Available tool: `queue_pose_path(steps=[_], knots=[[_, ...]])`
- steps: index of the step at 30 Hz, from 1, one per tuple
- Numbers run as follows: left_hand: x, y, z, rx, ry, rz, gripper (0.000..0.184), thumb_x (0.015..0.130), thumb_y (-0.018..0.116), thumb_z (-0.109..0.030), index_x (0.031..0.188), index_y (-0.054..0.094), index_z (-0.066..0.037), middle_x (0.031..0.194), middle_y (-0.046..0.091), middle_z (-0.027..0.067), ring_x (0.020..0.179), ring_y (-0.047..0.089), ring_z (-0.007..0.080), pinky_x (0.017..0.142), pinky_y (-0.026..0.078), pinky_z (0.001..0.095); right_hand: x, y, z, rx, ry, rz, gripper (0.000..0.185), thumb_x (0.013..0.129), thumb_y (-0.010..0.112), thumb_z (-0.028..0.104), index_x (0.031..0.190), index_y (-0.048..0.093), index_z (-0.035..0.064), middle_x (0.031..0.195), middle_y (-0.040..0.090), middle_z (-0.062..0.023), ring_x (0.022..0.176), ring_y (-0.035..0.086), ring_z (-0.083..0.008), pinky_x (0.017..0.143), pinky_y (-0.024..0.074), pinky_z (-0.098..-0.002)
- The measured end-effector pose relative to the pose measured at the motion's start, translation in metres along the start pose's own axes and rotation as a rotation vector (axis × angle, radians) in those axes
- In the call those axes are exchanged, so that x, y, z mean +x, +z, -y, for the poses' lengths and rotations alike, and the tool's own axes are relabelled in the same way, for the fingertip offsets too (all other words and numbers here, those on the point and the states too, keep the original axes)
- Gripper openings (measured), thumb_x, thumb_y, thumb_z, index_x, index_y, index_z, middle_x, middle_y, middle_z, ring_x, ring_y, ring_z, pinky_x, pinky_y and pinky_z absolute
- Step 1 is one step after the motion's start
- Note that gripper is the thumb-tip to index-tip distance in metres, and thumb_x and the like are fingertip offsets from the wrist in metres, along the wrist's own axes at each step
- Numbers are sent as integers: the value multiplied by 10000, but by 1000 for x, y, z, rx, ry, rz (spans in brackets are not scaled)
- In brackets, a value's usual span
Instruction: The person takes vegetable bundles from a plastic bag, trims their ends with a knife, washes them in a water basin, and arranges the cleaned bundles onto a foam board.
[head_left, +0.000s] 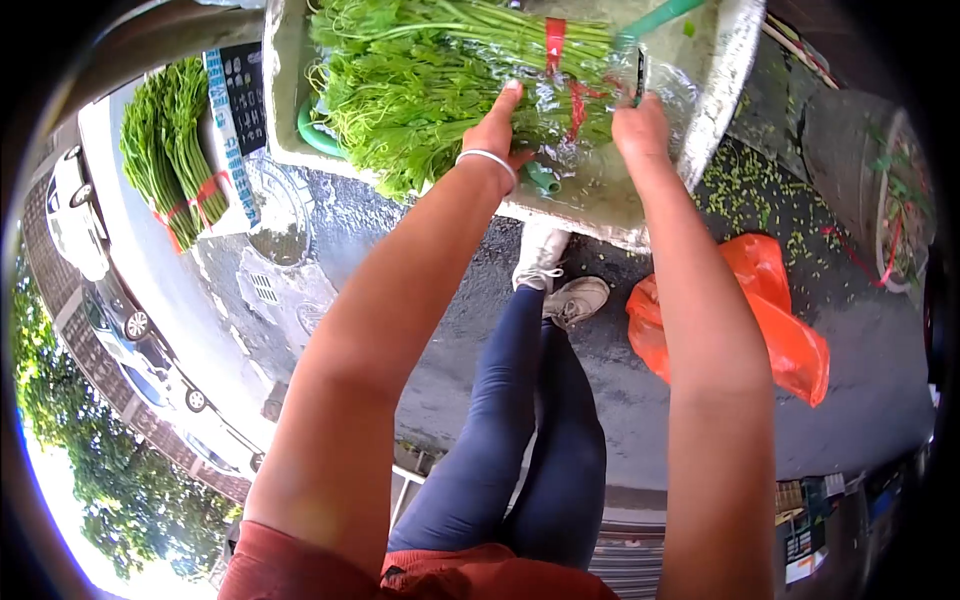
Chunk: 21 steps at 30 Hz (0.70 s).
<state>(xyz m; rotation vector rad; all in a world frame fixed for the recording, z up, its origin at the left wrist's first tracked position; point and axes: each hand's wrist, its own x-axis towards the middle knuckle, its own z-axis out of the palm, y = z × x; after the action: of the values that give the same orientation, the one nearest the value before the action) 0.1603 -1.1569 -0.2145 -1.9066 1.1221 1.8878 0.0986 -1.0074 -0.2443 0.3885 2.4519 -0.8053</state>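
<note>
A pale, worn tub (725, 85) of water holds bundles of leafy green vegetables with long stems. My left hand (490, 132), with a white bangle at the wrist, is closed on the near bundle of greens (400, 150), thumb on top and most fingers hidden. A red tie (577, 108) crosses this bundle's stems. At the stem ends, my right hand (641, 128) is closed around a thin, dark, blade-like object (641, 72) that points away from me. Behind lies another bundle of greens (470, 25) with a red band (555, 45).
A green hose (660, 20) enters the tub, and its end (543, 180) shows by the near rim. Tied greens (175, 150) lie at left. An orange plastic bag (760, 310) and scattered leaf bits (755, 190) are on the ground, beside a tipped bucket (860, 165).
</note>
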Motion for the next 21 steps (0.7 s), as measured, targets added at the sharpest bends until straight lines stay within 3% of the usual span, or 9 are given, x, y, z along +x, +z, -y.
queue_pose_path(steps=[5,7,8,9,12,16,18,20,21], knots=[[59,2,5,-204,98,-17,582,705,717,-348,1129,477,-30,1050,555,141,889,550,274,801,441,442,30,14,-18,-243,44,19,351,771,478,177,1006,539,-77,975,575,-277,938,572,-362,836,431,-412],[83,-2,5,-345,118,-45,703,632,769,-299,1156,437,31,1035,527,144,791,523,241,633,449,387,39,19,-27,171,141,38,397,790,465,235,1000,556,-89,1034,559,-266,989,557,-332,852,428,-383],[84,-4,1,-334,98,12,652,620,775,-268,1109,464,31,964,556,139,760,542,244,632,464,390,46,23,-30,155,131,30,397,790,465,235,1000,556,-89,1034,559,-266,989,557,-332,852,428,-383],[98,-9,2,-349,94,38,614,617,776,-262,1073,481,25,939,563,133,737,549,244,628,473,387,50,27,-28,-26,113,44,354,795,507,267,946,568,-48,876,586,-200,785,578,-298,672,447,-370],[72,-10,-3,-388,93,41,500,617,765,-216,1002,518,-13,846,570,100,681,552,222,622,488,358,44,22,-28,-176,3,-137,324,806,567,296,941,563,1,715,598,-96,530,566,-200,452,444,-325],[52,-23,-7,-244,113,193,322,749,637,-255,1005,536,-89,961,583,77,852,560,212,703,474,359,-27,-73,3,830,39,-106,233,878,491,219,989,539,20,719,546,-36,588,526,-87,431,399,-214],[30,-27,-14,-226,86,173,304,763,611,-267,997,536,-88,981,572,92,895,545,221,728,465,392,-23,-110,-23,504,-140,-295,264,872,466,223,993,553,5,842,630,-162,697,627,-251,600,472,-348],[12,-33,-21,-272,32,232,286,768,593,-253,994,534,-87,979,569,97,904,540,231,738,461,400,-22,-144,-24,-67,-207,-490,269,850,473,228,946,597,10,803,633,-181,724,623,-298,640,468,-381],[8,-34,-24,-319,-16,296,270,772,574,-238,990,532,-85,978,567,101,913,534,241,748,457,408,-18,-152,-23,-68,-210,-493,269,850,473,228,946,597,10,803,633,-181,724,623,-298,640,468,-381]])
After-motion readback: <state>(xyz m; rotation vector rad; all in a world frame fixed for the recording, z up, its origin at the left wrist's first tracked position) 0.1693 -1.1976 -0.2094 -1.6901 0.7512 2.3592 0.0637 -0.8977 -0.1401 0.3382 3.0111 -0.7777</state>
